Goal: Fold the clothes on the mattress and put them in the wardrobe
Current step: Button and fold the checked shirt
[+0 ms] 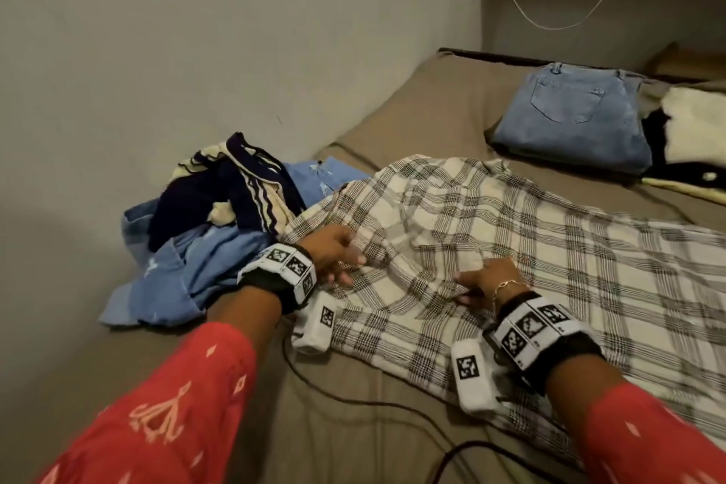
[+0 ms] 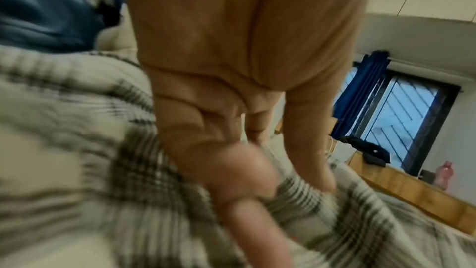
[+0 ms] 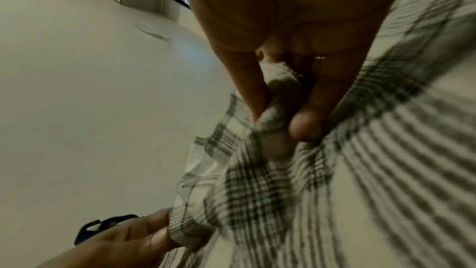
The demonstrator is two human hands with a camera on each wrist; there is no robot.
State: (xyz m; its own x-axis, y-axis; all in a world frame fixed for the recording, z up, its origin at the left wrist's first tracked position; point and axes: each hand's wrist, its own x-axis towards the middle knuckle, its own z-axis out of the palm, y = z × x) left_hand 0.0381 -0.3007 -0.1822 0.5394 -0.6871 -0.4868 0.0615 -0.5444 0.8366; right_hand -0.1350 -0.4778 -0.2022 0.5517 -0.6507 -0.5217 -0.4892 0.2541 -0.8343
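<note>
A cream plaid garment with black checks point(image 1: 491, 232) lies spread across the brown mattress point(image 1: 412, 102). My left hand point(image 1: 338, 259) grips its bunched edge at the left side, fingers curled into the cloth point(image 2: 257, 180). My right hand point(image 1: 487, 283) pinches a fold of the same plaid cloth point(image 3: 273, 97) between thumb and fingers, a short way to the right of the left hand. In the right wrist view the left hand point(image 3: 144, 239) also holds the hem low down.
A heap of unfolded clothes, blue point(image 1: 188, 267) and navy-and-cream striped point(image 1: 235, 185), lies at the left by the wall. Folded jeans point(image 1: 577, 118) sit at the far right beside a black-and-white item point(image 1: 691, 137). Dark cables point(image 1: 353, 401) cross the near mattress.
</note>
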